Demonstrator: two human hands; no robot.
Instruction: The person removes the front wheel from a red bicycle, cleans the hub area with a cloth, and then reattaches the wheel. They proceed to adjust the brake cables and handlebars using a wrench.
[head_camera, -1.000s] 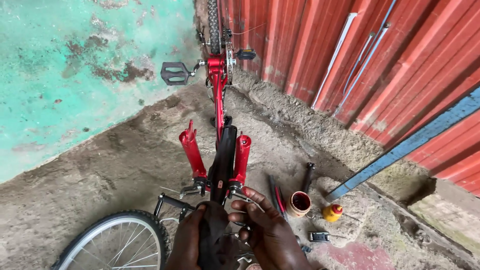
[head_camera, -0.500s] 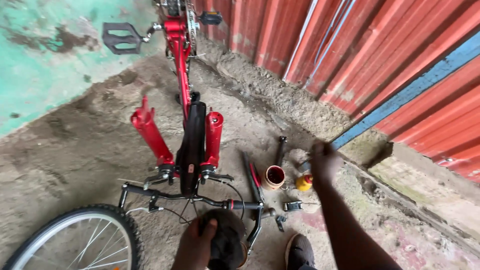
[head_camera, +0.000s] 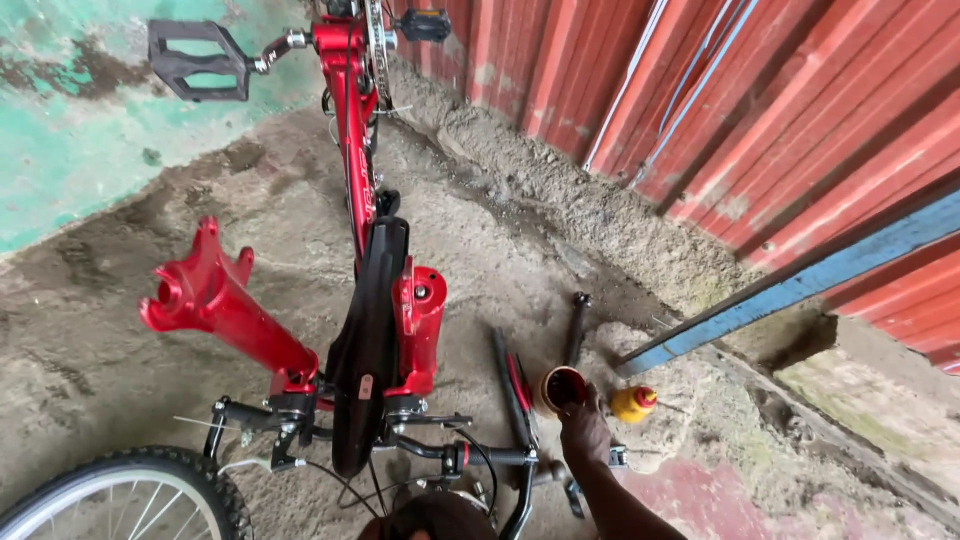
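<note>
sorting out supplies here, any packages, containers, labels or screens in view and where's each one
Small round tin: on the ground right of the upturned red bike, open top, orange-brown wall, dark red inside; the right hand reaches into it.
Small yellow bottle: on the ground just right of the tin, squat, with a red cap.
Small sticker: on the black mudguard, pale with a reddish tint, too small to make out.
No signs or screens.

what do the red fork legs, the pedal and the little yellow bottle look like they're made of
Fork legs: probably metal, glossy red paint with bright highlights.
Pedal: dark matte cage, plastic or metal; unclear.
Yellow bottle: likely plastic, smooth, with a red tip.
The right hand reaches a small round tin beside it.
</note>
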